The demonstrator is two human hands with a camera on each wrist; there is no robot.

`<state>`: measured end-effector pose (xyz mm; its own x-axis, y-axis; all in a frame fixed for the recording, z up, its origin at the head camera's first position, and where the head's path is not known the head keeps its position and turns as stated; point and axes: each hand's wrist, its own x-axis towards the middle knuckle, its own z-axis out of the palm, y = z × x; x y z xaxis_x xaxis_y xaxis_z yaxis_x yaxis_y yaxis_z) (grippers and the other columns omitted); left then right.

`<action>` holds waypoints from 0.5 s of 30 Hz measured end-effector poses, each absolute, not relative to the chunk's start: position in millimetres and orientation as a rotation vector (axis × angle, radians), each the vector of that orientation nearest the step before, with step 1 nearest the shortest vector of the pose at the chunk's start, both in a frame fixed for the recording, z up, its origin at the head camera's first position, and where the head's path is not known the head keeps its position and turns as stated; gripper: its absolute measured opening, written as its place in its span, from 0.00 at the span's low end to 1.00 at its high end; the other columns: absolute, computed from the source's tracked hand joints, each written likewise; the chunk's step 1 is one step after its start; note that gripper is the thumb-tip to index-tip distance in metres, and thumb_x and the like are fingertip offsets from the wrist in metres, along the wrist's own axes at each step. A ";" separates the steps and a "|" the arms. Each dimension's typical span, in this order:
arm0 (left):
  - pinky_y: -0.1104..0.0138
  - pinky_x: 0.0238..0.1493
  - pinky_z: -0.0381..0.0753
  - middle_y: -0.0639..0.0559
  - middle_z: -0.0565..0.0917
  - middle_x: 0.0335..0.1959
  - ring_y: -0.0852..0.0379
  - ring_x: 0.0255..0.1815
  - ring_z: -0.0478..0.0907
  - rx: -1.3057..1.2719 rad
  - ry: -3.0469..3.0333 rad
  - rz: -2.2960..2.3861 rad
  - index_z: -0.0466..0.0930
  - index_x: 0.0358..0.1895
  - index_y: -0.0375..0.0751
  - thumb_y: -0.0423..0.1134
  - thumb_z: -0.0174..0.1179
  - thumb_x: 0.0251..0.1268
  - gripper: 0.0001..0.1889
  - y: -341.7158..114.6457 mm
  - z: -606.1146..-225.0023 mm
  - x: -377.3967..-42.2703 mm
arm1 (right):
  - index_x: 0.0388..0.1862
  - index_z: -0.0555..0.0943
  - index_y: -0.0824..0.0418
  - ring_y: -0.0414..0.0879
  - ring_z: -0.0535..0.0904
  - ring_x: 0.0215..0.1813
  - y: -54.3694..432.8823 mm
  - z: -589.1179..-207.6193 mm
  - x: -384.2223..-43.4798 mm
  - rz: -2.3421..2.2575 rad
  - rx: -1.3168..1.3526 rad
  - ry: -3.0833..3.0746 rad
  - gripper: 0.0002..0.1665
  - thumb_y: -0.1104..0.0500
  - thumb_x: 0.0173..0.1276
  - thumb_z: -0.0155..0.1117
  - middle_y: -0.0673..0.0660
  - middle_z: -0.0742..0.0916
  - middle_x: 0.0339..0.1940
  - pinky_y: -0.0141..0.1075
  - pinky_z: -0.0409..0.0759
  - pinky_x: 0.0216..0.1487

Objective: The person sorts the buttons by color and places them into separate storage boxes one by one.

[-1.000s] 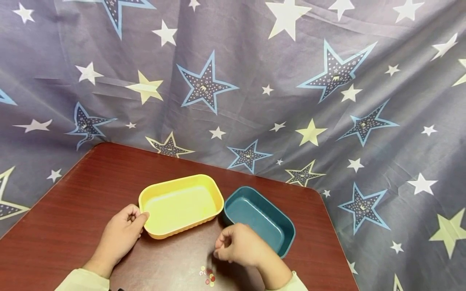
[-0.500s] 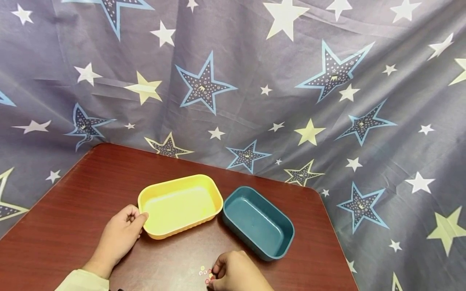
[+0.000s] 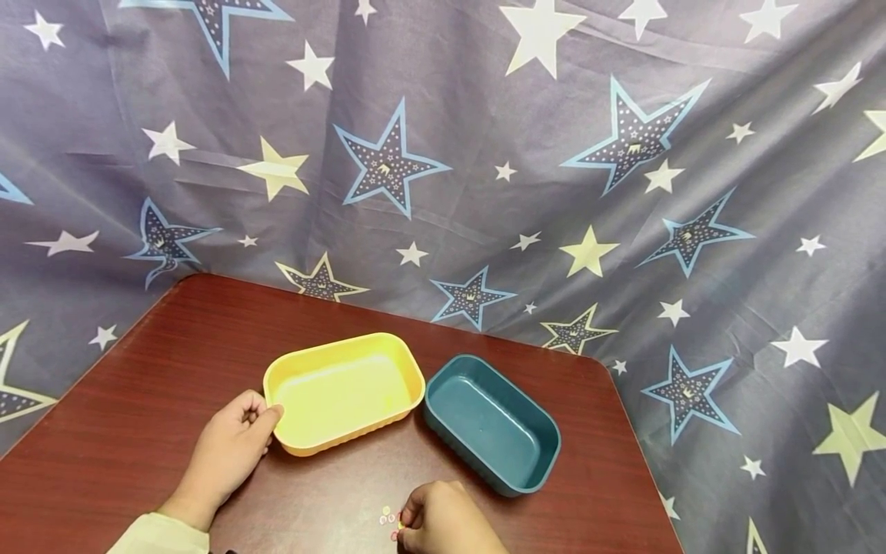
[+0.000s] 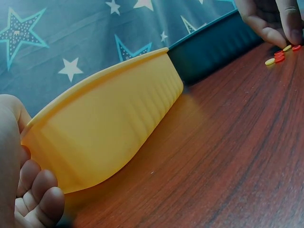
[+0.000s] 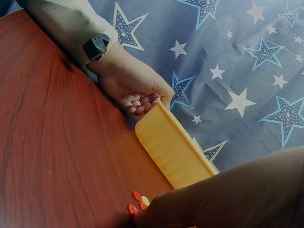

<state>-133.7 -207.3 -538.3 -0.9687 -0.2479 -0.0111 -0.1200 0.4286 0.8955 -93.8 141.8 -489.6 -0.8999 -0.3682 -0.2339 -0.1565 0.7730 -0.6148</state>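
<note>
My left hand (image 3: 231, 446) grips the left end of a yellow plastic container (image 3: 342, 400), thumb over the rim and the other fingers curled outside. My right hand (image 3: 450, 519) is low over the table, fingertips down among several small round red and yellow discs (image 3: 391, 518), perhaps buttons. In the left wrist view its thumb and finger reach the discs (image 4: 279, 54) from above. Whether one is pinched is hidden. The right wrist view shows discs (image 5: 137, 195) beside the right hand, whose fingertips are out of sight there.
A dark teal container (image 3: 484, 431) stands close to the yellow one's right end, behind my right hand. Both sit on a reddish-brown wooden table (image 3: 208, 331). A star-patterned curtain (image 3: 443, 154) hangs behind it. A black device (image 5: 96, 46) is strapped to my left wrist.
My right hand has come from beside the teal container, down and slightly left to the discs, and covers some of them. My left hand and both containers have stayed put.
</note>
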 end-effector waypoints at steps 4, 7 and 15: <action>0.65 0.27 0.79 0.53 0.81 0.25 0.58 0.26 0.80 0.330 -2.551 -1.577 0.75 0.38 0.45 0.56 0.62 0.86 0.20 -206.6 -538.1 -133.4 | 0.24 0.86 0.45 0.28 0.75 0.27 143.9 -489.0 -93.7 -0.898 -0.414 2.607 0.16 0.60 0.59 0.88 0.35 0.83 0.17 0.28 0.75 0.35; 0.65 0.27 0.79 0.53 0.81 0.25 0.58 0.26 0.81 0.333 -2.546 -1.575 0.75 0.38 0.45 0.55 0.63 0.86 0.20 -206.4 -538.0 -133.5 | 0.26 0.87 0.47 0.28 0.77 0.25 146.2 -488.6 -93.4 -0.928 -0.433 2.572 0.15 0.63 0.59 0.87 0.35 0.84 0.17 0.27 0.77 0.34; 0.66 0.28 0.80 0.53 0.80 0.25 0.59 0.25 0.81 0.322 -2.539 -1.569 0.75 0.38 0.45 0.54 0.63 0.86 0.19 -207.3 -538.3 -133.6 | 0.26 0.86 0.48 0.29 0.77 0.25 146.2 -487.0 -93.8 -0.914 -0.416 2.545 0.16 0.68 0.58 0.83 0.37 0.83 0.18 0.27 0.77 0.32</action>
